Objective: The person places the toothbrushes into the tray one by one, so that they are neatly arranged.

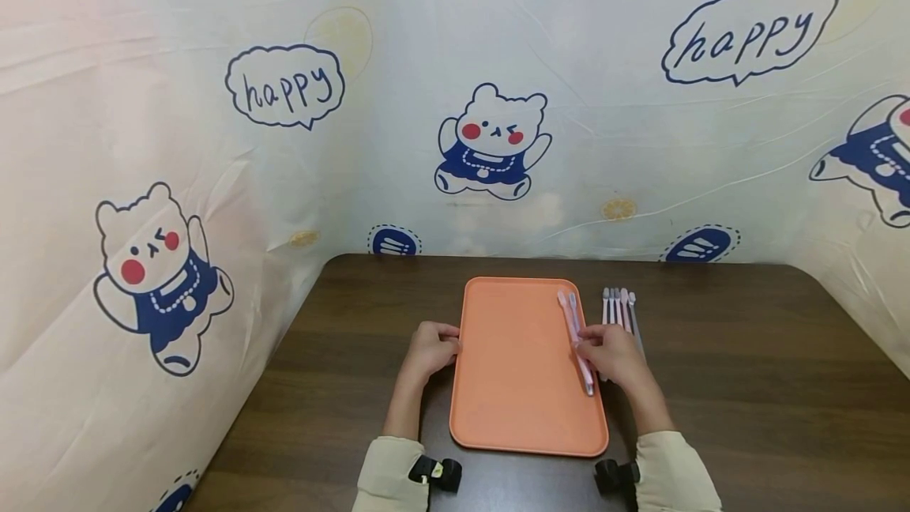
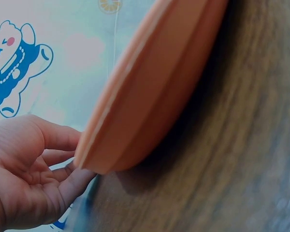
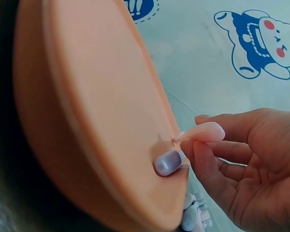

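Note:
An orange tray (image 1: 522, 370) lies on the table. My left hand (image 1: 431, 350) holds its left rim, with thumb and fingers at the edge in the left wrist view. My right hand (image 1: 613, 352) is over the right rim and pinches a pink toothbrush (image 3: 210, 131) between thumb and fingers. Beside it on the tray lies a purple toothbrush (image 3: 168, 163), its rounded handle end towards the right wrist camera. Several more toothbrushes (image 1: 617, 303) lie side by side on the table, right of the tray. My right hand hides part of them.
The brown wooden table (image 1: 746, 370) extends on both sides of the tray. A pale curtain (image 1: 398, 141) with printed bears and "happy" bubbles stands behind and to both sides of the table. A black wrist camera (image 1: 448, 474) is strapped over each sleeve.

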`<state>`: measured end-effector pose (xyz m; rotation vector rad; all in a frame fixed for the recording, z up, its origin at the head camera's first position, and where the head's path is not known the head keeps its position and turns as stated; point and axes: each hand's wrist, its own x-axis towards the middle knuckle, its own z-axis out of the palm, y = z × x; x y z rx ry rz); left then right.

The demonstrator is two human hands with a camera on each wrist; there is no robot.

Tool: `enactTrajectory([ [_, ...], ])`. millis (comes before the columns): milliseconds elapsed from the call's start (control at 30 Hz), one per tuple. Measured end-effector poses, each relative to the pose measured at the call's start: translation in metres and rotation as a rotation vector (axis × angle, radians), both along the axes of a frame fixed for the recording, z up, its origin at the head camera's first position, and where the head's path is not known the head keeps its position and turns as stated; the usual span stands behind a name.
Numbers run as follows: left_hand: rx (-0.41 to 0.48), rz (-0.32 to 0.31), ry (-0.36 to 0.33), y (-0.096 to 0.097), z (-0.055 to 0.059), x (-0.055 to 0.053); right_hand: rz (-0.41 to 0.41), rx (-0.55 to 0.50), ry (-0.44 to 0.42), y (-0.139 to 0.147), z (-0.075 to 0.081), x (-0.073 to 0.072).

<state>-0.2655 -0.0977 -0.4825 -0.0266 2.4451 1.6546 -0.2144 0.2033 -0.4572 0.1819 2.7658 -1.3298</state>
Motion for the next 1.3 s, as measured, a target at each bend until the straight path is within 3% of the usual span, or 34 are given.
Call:
enactTrajectory([
  [467,0.002,-0.007,-0.012,0.000,0.000,0.000,-0.015,-0.007,0.000,-0.001,0.001,0.001],
  [867,-0.003,-0.009,-0.020,0.001,0.003,0.001,0.014,0.014,0.100,0.006,0.003,0.000],
  [1300,-0.006,-0.008,-0.030,0.001,0.004,0.001,0.033,-0.021,0.090,0.010,0.001,0.000],
])
